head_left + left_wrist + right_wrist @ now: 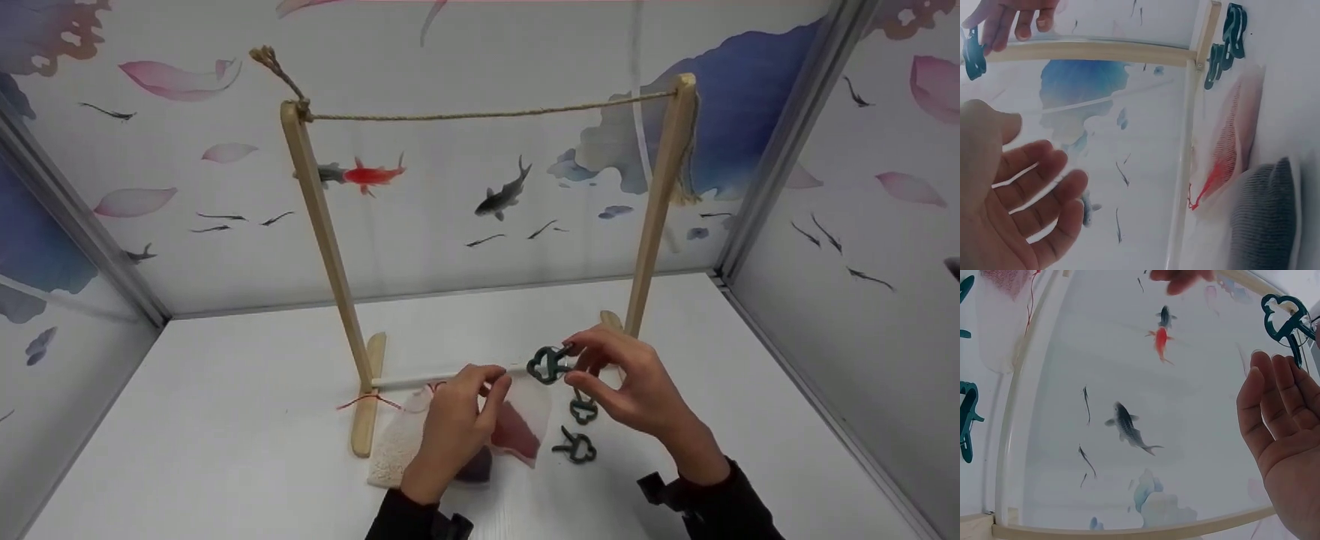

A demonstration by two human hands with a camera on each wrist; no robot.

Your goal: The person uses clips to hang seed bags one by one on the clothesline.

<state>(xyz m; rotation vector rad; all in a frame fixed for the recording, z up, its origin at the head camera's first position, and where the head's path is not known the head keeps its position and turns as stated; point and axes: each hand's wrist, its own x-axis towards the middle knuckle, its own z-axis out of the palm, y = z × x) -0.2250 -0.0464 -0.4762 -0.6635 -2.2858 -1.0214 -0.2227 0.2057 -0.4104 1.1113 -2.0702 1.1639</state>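
My right hand (637, 386) pinches a dark green plastic clip (546, 365) by its handle ends, its cloud-shaped loop pointing left. The same clip (1283, 320) shows at the fingertips in the right wrist view. My left hand (461, 424) hovers over the pouches with loosely bent fingers; the left wrist view shows nothing in that hand (1033, 197). Beneath it lie a cream textured pouch (391, 454), a sheer pouch with dark red contents (517, 433) and a dark grey ribbed piece (1264, 219). Two more green clips (583, 409) (578, 447) lie below the right hand.
A wooden frame stands behind the hands, with a left post (322, 225), a right post (660, 202) and a rope (465, 116) strung between their tops. A white rod (412, 380) joins the posts low down. Printed panels (435, 247) enclose the white table (247, 420).
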